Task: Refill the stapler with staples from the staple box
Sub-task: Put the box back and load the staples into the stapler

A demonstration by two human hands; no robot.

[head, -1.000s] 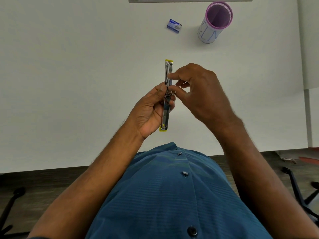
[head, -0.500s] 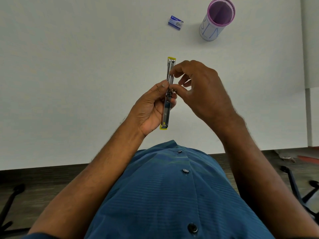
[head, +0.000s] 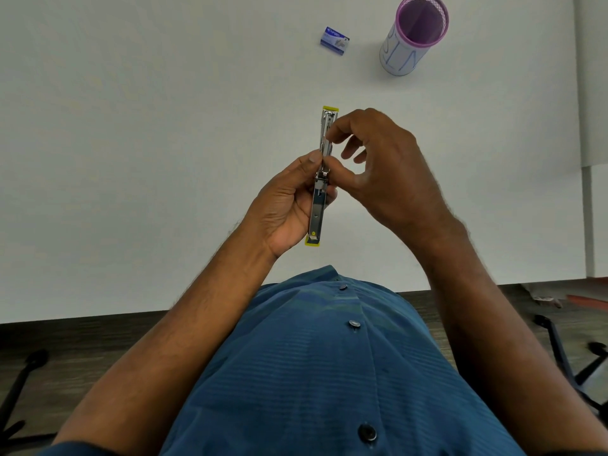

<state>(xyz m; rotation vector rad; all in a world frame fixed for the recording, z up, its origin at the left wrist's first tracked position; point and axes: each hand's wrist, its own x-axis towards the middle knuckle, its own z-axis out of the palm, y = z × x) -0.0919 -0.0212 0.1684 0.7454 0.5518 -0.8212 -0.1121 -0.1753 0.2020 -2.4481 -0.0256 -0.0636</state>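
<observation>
One stapler, opened out long and yellow at both ends, is held above the white table by two hands, the left hand and the right hand. One blue staple box and one purple-rimmed mesh cup stand near the table's far edge. Four dark shirt buttons show.

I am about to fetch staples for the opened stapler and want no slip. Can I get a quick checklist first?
1. Stapler opened flat, channel facing up: ok.
2. Left hand grip on the lower half: ok.
3. Right hand free to reach: not ok, its fingertips are pinched at the hinge.
4. Staple box on the table, apart from the pink cup: ok.
5. Box open: cannot tell.
6. Channel empty: cannot tell.
</observation>
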